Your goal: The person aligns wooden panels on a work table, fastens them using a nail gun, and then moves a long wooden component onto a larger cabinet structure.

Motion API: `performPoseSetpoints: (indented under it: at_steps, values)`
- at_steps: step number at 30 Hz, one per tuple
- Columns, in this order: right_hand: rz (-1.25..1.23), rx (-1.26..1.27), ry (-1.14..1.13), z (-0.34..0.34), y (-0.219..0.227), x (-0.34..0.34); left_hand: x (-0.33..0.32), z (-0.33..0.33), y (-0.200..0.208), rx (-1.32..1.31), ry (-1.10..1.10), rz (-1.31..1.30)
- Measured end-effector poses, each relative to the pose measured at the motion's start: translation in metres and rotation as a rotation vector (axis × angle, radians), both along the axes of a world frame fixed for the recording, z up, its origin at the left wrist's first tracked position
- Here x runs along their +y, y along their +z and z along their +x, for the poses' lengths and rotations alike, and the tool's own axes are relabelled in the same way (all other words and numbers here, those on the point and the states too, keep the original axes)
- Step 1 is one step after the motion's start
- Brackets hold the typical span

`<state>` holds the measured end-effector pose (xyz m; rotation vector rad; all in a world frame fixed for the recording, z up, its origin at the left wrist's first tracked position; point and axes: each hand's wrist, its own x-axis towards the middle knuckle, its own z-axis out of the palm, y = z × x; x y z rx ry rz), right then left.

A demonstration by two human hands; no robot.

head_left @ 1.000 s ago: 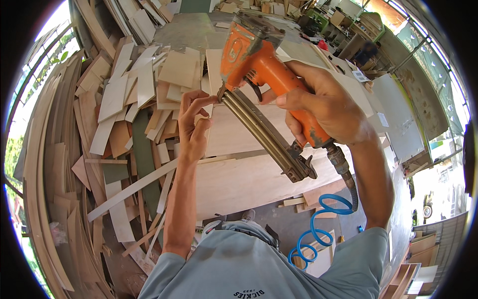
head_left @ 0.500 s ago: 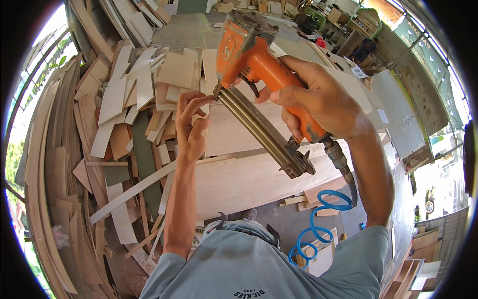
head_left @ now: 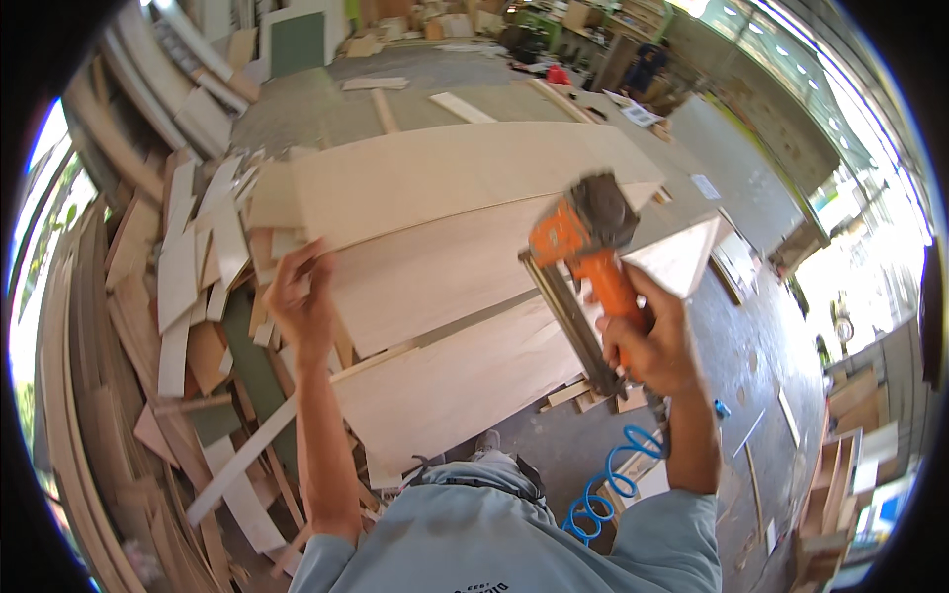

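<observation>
My right hand (head_left: 660, 346) is wrapped round the handle of an orange nail gun (head_left: 561, 234), raised over the right end of the wooden panels. Its long metal magazine slants down toward me. Motion blurs the tool slightly. My left hand (head_left: 300, 301) is loosely curled, thumb and fingers a little apart, with nothing visible in it. It hovers by the left corner of a pale plywood panel (head_left: 445, 188); whether the fingertips touch it, I cannot tell. Another panel face (head_left: 425, 282) lies below that one, and a further board (head_left: 460, 385) is nearest me.
A coiled blue air hose (head_left: 618, 479) hangs beside my right side. Stacked offcuts (head_left: 203, 262) and long boards (head_left: 74, 395) crowd the left. Wood strips (head_left: 786, 415) lie on the floor at right. A person (head_left: 645, 69) is far off at the back right.
The nail gun has gone lower and farther right, away from my face. My left hand has left the gun's nose and shifted left and down, beside the panel. More of the panels shows.
</observation>
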<state>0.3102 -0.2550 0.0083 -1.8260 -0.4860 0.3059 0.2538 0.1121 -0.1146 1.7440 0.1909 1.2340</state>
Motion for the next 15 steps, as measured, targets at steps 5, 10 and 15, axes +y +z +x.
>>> performPoseSetpoints:
  at_steps: [5, 10, 15]
  values:
    - [-0.075, 0.132, -0.269, -0.026, -0.121, -0.085, 0.02, -0.002, -0.01, -0.008, 0.033, -0.005]
    - [-0.311, 0.153, -0.641, -0.069, -0.281, -0.176, 0.0, 0.016, -0.01, -0.055, 0.157, 0.103]
    - [-0.442, 0.335, -1.011, -0.137, -0.414, -0.243, -0.044, 0.025, 0.008, 0.122, 0.816, 0.509]
